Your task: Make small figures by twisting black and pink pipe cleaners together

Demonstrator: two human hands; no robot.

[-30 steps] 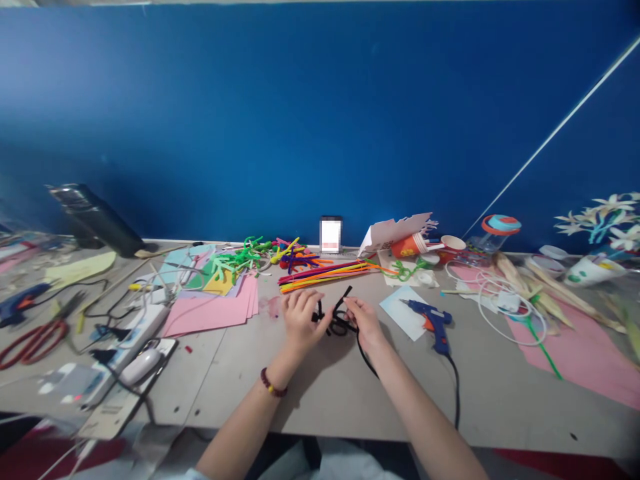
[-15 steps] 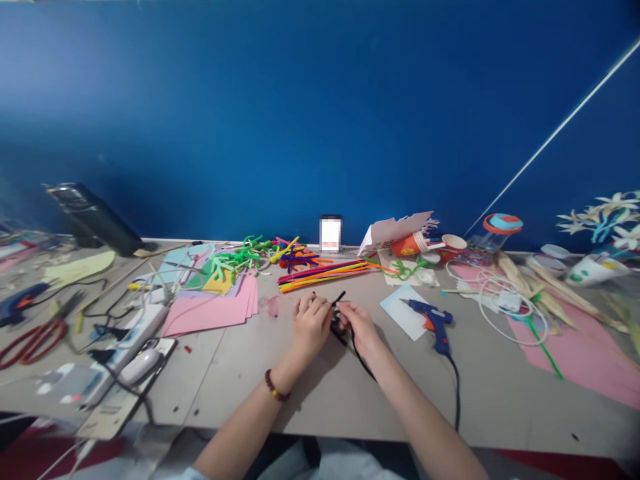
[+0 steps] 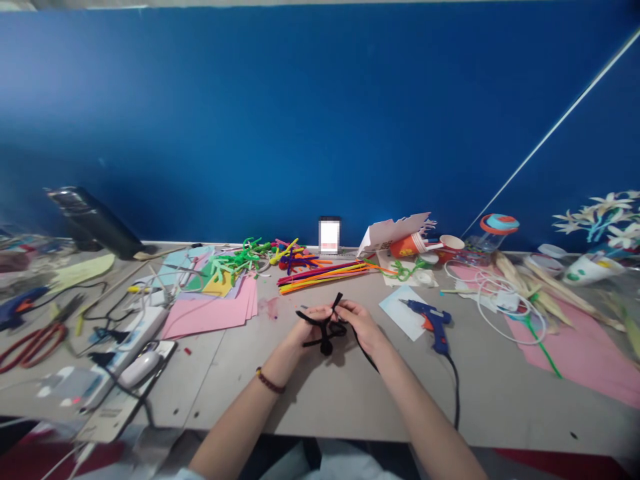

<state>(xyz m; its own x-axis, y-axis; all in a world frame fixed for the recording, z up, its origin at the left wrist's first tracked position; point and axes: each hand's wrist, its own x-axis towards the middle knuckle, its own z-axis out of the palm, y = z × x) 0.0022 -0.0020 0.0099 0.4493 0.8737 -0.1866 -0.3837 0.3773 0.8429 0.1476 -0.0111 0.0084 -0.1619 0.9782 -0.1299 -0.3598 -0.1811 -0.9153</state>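
As the left hand (image 3: 307, 325) and right hand (image 3: 364, 325) pinch it from either side, the twisted black fuzzy pipe cleaner (image 3: 327, 331) lies crosswise between them.

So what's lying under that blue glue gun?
A pale paper sheet lies under the nozzle end of the glue gun; its handle rests on the table. The strip of sheet directly beneath the gun is hidden.

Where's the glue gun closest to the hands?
In the head view the glue gun lies just right of the right hand, nozzle over a pale blue card.
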